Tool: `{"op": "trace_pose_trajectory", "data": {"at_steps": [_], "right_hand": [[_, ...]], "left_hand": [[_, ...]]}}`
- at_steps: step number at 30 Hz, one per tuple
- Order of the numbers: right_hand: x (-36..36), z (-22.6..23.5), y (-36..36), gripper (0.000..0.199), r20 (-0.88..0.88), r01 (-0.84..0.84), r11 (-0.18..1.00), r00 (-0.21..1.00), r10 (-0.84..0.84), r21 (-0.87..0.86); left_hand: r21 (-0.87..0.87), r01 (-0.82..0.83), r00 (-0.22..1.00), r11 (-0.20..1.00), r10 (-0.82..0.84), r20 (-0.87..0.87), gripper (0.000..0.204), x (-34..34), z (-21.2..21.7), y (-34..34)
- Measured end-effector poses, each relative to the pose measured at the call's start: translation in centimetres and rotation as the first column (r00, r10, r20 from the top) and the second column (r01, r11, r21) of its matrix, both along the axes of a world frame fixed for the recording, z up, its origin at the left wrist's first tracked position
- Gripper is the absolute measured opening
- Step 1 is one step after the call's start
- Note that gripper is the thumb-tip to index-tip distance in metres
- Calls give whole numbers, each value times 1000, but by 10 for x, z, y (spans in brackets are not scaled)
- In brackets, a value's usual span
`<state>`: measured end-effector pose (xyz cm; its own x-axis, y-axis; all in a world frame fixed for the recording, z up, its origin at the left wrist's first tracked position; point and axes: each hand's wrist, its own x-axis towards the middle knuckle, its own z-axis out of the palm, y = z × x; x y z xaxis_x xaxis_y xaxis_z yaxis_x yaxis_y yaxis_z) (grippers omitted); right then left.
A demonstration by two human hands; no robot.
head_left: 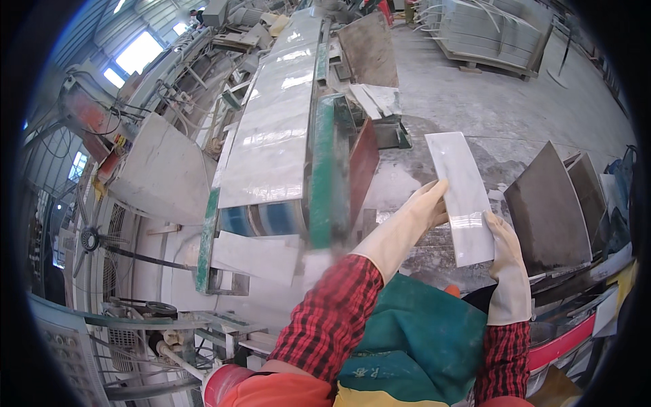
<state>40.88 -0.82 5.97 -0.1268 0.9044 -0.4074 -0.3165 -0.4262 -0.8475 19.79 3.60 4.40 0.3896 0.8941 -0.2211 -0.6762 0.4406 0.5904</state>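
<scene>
I hold a long white marble tile [461, 193] up in front of me with both gloved hands. My left hand [424, 210], in a pale rubber glove, grips its left edge about midway. My right hand [505, 237], gloved the same, clasps the tile's lower right corner. The tile is wet and glossy and tilts slightly to the left. My sleeves are red plaid and a green apron [413, 339] covers my front.
A conveyor [271, 129] with green rails carries long white slabs at the left centre. Grey slabs [549, 210] lean at the right. A machine with cables and a fan [91, 237] stands at far left. More stacked slabs [488, 30] rest on a pallet far back.
</scene>
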Motion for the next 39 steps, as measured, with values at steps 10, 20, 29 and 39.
{"op": "trace_pose_trajectory", "data": {"at_steps": [10, 20, 29, 39], "right_hand": [[16, 3, 18, 37, -205, 259, 966, 944, -258, -22], [29, -23, 29, 38, -303, 474, 877, 826, -475, -84], [7, -30, 37, 35, -119, 507, 844, 840, -529, -175], [2, -46, 45, 36, -10, 514, 850, 855, -518, -115]], "left_hand": [[7, -496, 864, 868, 494, -94, 38, -32, 33, -10], [68, -922, 363, 382, 911, -197, 29, -253, 20, -137], [-202, -975, 171, 96, 900, -400, 23, -316, -32, -150], [-203, -955, 246, 215, 958, -144, 30, -351, -79, -146]]}}
